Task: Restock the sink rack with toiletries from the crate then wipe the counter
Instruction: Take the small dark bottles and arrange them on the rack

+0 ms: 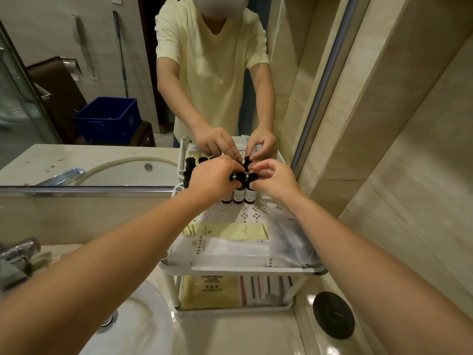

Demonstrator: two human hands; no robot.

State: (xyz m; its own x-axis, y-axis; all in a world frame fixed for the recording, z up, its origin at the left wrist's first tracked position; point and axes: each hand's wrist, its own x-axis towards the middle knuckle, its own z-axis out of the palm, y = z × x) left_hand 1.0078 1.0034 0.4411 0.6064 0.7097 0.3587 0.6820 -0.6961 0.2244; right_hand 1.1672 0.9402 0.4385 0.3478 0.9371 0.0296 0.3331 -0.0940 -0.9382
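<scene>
A white two-tier rack (pixel 256 272) stands on the counter against the mirror. At the back of its top shelf stand several small bottles (pixel 239 194) with black caps and white labels. My left hand (pixel 212 179) pinches the cap of the middle bottle. My right hand (pixel 275 179) pinches the black cap of the bottle next to it (pixel 250 193). Flat sachets and packets (pixel 230 242) lie at the front of the top shelf. More packets (pixel 204 290) fill the lower shelf. The blue crate (pixel 108 120) shows only as a reflection in the mirror.
A white basin (pixel 143 324) sits at the lower left, with a chrome tap (pixel 18 254) behind it. A round black disc (pixel 333 314) lies on the beige counter (pixel 243 334) right of the rack. Tiled wall closes the right side. The mirror reflects a person.
</scene>
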